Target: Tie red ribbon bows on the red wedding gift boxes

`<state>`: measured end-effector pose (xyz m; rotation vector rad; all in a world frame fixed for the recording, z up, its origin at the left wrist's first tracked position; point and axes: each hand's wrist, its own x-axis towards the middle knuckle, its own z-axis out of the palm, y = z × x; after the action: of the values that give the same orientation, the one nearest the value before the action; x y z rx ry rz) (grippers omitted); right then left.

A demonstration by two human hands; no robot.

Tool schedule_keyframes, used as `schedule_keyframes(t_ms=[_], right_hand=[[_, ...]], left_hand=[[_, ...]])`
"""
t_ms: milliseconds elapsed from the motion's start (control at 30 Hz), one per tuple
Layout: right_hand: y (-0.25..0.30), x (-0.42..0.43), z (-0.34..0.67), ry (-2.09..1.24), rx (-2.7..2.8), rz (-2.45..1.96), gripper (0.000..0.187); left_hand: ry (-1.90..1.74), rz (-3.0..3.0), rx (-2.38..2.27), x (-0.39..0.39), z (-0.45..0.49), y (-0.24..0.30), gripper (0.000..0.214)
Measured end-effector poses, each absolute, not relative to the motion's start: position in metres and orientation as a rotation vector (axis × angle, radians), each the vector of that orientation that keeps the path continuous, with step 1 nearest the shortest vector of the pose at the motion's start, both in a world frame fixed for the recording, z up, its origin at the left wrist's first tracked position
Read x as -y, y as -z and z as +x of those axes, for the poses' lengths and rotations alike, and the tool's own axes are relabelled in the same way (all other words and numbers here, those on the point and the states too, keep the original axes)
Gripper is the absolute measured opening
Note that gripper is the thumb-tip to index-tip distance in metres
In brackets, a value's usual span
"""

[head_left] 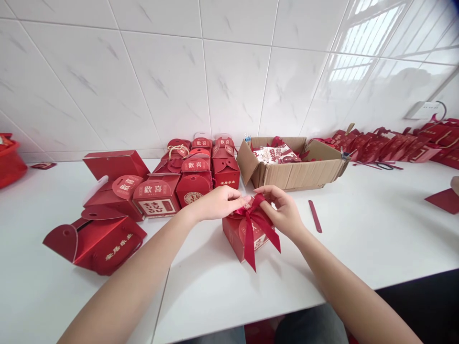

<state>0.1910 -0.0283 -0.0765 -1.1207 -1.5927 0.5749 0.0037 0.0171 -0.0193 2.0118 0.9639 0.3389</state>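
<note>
A red gift box [234,238] stands on the white table in front of me, with a dark red ribbon [250,243] tied in a bow at its top. Two ribbon tails hang down over the box's front. My left hand [224,203] is closed at the bow's left side, its thumb and fingers pinching the ribbon. On the other side, my right hand [281,210] has its fingers curled round the bow's right loop. Fingers partly cover the knot and the top of the box.
Several red gift boxes [156,196] crowd the left, one lying tilted [107,243]. An open cardboard box [297,176] holds printed cards. A red strip [314,216] lies to the right. Red bags [380,145] line the wall. At far right, part of another person's hand [455,184] is near a red piece [442,201].
</note>
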Motion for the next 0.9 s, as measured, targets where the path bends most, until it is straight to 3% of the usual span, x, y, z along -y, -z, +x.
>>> schedule_keyframes(t_ms=[400, 900], right_hand=[[0.076, 0.028, 0.203, -0.211, 1.857, -1.016, 0.029], [0.078, 0.021, 0.229, -0.163, 1.978, -0.958, 0.041]], left_hand=[[-0.353, 2.118, -1.047, -0.021, 0.008, 0.034, 0.057], [-0.244, 2.017, -0.922, -0.026, 0.002, 0.029, 0.055]])
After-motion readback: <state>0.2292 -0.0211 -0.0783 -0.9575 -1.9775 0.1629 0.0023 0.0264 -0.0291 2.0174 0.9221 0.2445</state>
